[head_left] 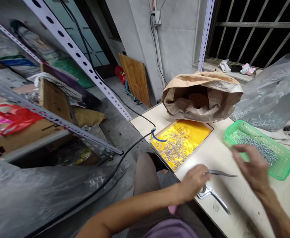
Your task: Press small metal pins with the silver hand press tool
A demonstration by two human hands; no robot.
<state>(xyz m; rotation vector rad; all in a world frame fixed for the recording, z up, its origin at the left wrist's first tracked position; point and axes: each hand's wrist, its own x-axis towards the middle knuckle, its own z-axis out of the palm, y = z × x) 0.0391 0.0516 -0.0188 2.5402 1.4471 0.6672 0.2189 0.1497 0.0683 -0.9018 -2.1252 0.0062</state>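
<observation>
My left hand [196, 181] is closed at the table's near edge. A slim, grey metal tool [223, 173] sticks out of it to the right and tapers to a point. Just below lies a shiny metal tool with a lever-like handle [219, 200]; whether the two are joined I cannot tell. My right hand [254, 167] is over the near side of a green basket [281, 172], slightly blurred, thumb and forefinger brought together. What they pinch is too small to see. Many grey screws [256, 147] fill the basket.
A shallow tray [210, 130] with yellow cloth [194, 132] holds many small metal pins [174, 148]. Behind it stands an open paper sack [201, 114]. A clear plastic bag [271, 99] sits back right. A black cable [120, 162] crosses left of the table [216, 145].
</observation>
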